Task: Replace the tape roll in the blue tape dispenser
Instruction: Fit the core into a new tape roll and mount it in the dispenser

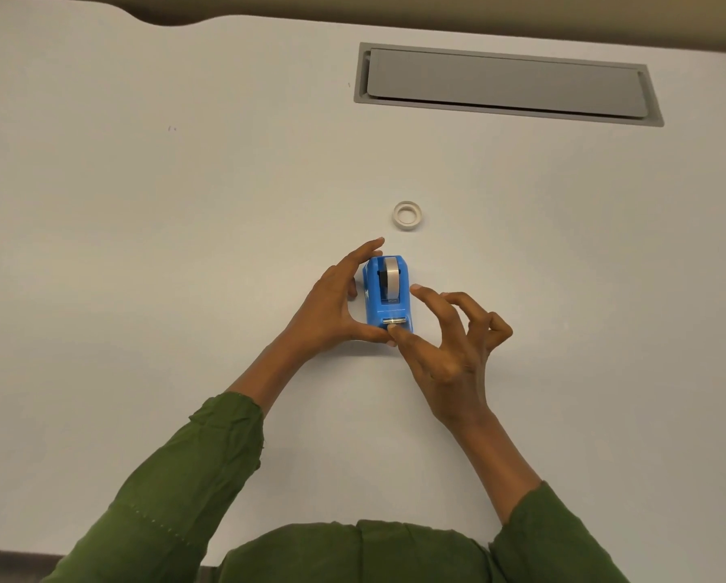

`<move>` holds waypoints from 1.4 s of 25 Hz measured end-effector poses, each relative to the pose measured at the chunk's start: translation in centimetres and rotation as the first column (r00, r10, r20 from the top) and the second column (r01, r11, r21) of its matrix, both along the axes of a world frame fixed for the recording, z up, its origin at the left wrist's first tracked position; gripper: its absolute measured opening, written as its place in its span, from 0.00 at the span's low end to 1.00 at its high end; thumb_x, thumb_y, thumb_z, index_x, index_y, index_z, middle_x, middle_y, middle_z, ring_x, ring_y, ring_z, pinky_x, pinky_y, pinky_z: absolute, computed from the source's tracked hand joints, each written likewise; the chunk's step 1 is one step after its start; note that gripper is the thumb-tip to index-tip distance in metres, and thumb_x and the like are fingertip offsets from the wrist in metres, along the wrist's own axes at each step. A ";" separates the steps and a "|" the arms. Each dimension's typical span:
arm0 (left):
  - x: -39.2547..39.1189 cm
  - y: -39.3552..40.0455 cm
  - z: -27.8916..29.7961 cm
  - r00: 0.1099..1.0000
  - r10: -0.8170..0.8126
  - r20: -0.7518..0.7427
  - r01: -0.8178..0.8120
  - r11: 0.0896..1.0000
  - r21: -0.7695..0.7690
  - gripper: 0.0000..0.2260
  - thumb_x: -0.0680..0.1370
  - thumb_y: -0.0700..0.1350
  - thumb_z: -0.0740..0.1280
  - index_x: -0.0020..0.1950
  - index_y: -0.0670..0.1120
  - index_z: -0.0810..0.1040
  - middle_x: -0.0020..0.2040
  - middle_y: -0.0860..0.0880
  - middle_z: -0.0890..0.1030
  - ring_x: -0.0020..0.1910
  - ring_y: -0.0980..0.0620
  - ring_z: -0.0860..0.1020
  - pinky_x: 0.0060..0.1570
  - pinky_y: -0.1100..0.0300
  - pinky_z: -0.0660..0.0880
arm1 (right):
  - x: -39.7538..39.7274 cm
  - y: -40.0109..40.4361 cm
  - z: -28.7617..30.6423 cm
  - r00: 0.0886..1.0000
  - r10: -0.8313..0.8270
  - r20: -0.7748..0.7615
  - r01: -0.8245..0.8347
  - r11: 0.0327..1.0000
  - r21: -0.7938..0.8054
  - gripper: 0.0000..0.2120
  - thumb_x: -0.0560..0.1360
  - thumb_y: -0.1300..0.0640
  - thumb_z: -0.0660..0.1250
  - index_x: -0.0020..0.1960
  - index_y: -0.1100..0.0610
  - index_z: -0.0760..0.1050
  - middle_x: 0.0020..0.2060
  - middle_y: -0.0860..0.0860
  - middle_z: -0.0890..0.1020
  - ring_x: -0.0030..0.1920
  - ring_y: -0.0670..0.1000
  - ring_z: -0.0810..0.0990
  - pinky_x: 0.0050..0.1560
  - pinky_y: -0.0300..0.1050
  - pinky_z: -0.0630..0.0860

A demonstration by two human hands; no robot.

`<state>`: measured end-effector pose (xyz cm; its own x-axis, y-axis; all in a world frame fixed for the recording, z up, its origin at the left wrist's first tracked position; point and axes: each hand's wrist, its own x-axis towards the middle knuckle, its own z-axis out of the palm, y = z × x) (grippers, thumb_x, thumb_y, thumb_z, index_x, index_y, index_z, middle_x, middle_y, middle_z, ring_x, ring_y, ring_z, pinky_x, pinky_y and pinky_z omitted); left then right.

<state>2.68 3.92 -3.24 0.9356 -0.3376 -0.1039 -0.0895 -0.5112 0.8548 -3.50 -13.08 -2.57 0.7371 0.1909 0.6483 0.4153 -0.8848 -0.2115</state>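
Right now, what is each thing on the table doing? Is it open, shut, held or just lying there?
blue tape dispenser: upright on the table, a roll seated inside.
loose tape roll: lying flat, untouched, beyond the dispenser.
left hand: holds the dispenser's side.
right hand: thumb at the cutter end, fingers curled, spread.
grey desk hatch: lid closed.

Only a spare tape roll [407,215] lies near, just beyond the blue dispenser [388,294] on the white desk [142,246].

My white table [184,246] holds the blue tape dispenser [388,294] between my hands (tape ring [407,215] just past them).
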 end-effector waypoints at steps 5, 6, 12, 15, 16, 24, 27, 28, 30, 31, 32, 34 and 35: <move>-0.1 0.2 0.2 1.000 -0.022 -0.009 0.022 0.999 0.026 0.48 0.58 0.59 0.78 0.70 0.66 0.52 0.69 0.58 0.68 0.44 0.57 0.71 0.44 0.74 0.70 | -0.7 -0.7 -0.8 0.993 -0.019 -0.119 0.025 0.999 0.044 0.03 0.68 0.54 0.75 0.40 0.49 0.82 0.59 0.55 0.79 0.58 0.56 0.69 0.47 0.55 0.61; -0.1 0.2 0.2 1.000 -0.023 -0.014 0.024 0.999 0.034 0.49 0.58 0.59 0.78 0.70 0.66 0.51 0.69 0.58 0.67 0.44 0.58 0.71 0.44 0.74 0.70 | -0.8 -0.9 -1.0 0.987 -0.029 -0.159 0.040 0.997 0.065 0.03 0.68 0.54 0.76 0.40 0.50 0.82 0.59 0.54 0.79 0.58 0.56 0.69 0.48 0.55 0.61; -0.7 0.0 0.2 0.999 -0.040 -0.026 0.042 0.995 0.088 0.51 0.58 0.60 0.77 0.72 0.63 0.49 0.71 0.57 0.64 0.50 0.61 0.70 0.51 0.69 0.65 | -0.9 -2.1 -0.9 0.912 0.068 -0.404 0.111 0.908 0.404 0.05 0.68 0.59 0.75 0.44 0.54 0.84 0.56 0.54 0.79 0.55 0.51 0.73 0.49 0.48 0.71; -1.1 -0.3 0.4 0.998 -0.014 -0.058 0.018 0.997 0.080 0.52 0.58 0.60 0.77 0.73 0.61 0.49 0.71 0.56 0.64 0.52 0.65 0.70 0.58 0.61 0.66 | 0.0 -2.7 -0.2 0.857 0.166 -0.487 0.181 0.788 0.588 0.10 0.69 0.63 0.73 0.50 0.55 0.82 0.54 0.52 0.77 0.55 0.48 0.76 0.50 0.45 0.77; -1.1 -0.3 0.5 0.998 0.000 -0.067 0.006 0.997 0.081 0.51 0.58 0.61 0.77 0.73 0.60 0.50 0.70 0.55 0.65 0.52 0.66 0.69 0.60 0.59 0.66 | 0.6 -2.7 0.2 0.841 0.197 -0.504 0.172 0.786 0.595 0.14 0.70 0.64 0.71 0.54 0.55 0.80 0.56 0.52 0.76 0.56 0.48 0.75 0.51 0.42 0.77; -1.2 -0.3 0.6 0.997 0.015 -0.072 -0.011 0.998 0.065 0.49 0.60 0.57 0.77 0.74 0.57 0.53 0.69 0.53 0.69 0.52 0.62 0.70 0.54 0.65 0.64 | 2.6 -1.7 1.0 0.727 0.352 -0.590 0.053 0.828 0.558 0.25 0.75 0.69 0.62 0.66 0.47 0.68 0.63 0.50 0.69 0.57 0.47 0.72 0.53 0.36 0.75; -1.1 -0.3 0.6 0.996 0.021 -0.084 -0.013 0.995 0.095 0.50 0.59 0.58 0.77 0.74 0.58 0.51 0.69 0.55 0.67 0.53 0.64 0.69 0.55 0.66 0.64 | 2.7 -2.2 0.7 0.721 0.352 -0.596 0.113 0.789 0.603 0.23 0.75 0.68 0.62 0.68 0.52 0.68 0.62 0.50 0.71 0.57 0.48 0.74 0.48 0.26 0.72; -1.2 -0.3 0.6 0.996 0.018 -0.083 -0.008 0.993 0.115 0.51 0.59 0.58 0.77 0.74 0.57 0.50 0.70 0.55 0.67 0.54 0.63 0.68 0.56 0.65 0.63 | 2.7 -2.4 0.6 0.714 0.356 -0.603 0.124 0.783 0.609 0.23 0.75 0.68 0.62 0.68 0.53 0.68 0.62 0.50 0.71 0.57 0.48 0.74 0.47 0.26 0.72; -1.3 -0.4 0.6 0.997 0.020 -0.073 -0.009 0.988 0.157 0.51 0.60 0.58 0.77 0.74 0.55 0.49 0.71 0.54 0.66 0.59 0.60 0.66 0.60 0.62 0.62 | 2.6 -2.5 0.5 0.691 0.367 -0.622 0.113 0.796 0.594 0.22 0.75 0.68 0.62 0.67 0.55 0.69 0.63 0.51 0.72 0.59 0.49 0.74 0.48 0.28 0.73; -1.4 -0.5 0.7 0.998 0.017 -0.062 -0.006 0.985 0.172 0.51 0.60 0.58 0.77 0.74 0.54 0.49 0.71 0.54 0.65 0.62 0.58 0.66 0.61 0.61 0.61 | 2.6 -2.6 0.5 0.677 0.373 -0.634 0.097 0.809 0.579 0.22 0.75 0.68 0.62 0.67 0.55 0.69 0.63 0.51 0.73 0.60 0.49 0.74 0.49 0.30 0.73; -1.6 -0.5 0.8 0.998 0.016 -0.054 -0.005 0.983 0.186 0.51 0.61 0.57 0.77 0.74 0.54 0.49 0.72 0.53 0.65 0.65 0.55 0.65 0.63 0.60 0.60 | 2.6 -2.6 0.5 0.666 0.377 -0.644 0.085 0.819 0.568 0.22 0.74 0.68 0.63 0.67 0.55 0.69 0.64 0.51 0.73 0.60 0.49 0.73 0.51 0.33 0.74; -1.6 -0.5 1.1 0.998 0.016 -0.058 -0.004 0.980 0.198 0.50 0.62 0.55 0.77 0.75 0.54 0.49 0.73 0.53 0.63 0.69 0.52 0.63 0.66 0.57 0.59 | 2.7 -2.6 0.6 0.654 0.387 -0.650 0.067 0.826 0.560 0.23 0.74 0.67 0.65 0.67 0.55 0.69 0.65 0.50 0.73 0.60 0.49 0.73 0.51 0.36 0.74; -1.7 -0.4 1.4 0.998 0.016 -0.064 -0.003 0.978 0.210 0.49 0.63 0.54 0.77 0.75 0.54 0.49 0.74 0.53 0.62 0.70 0.52 0.63 0.67 0.56 0.58 | 2.8 -2.8 0.7 0.650 0.394 -0.650 0.056 0.828 0.558 0.24 0.73 0.66 0.66 0.67 0.55 0.69 0.65 0.50 0.73 0.60 0.48 0.74 0.50 0.34 0.74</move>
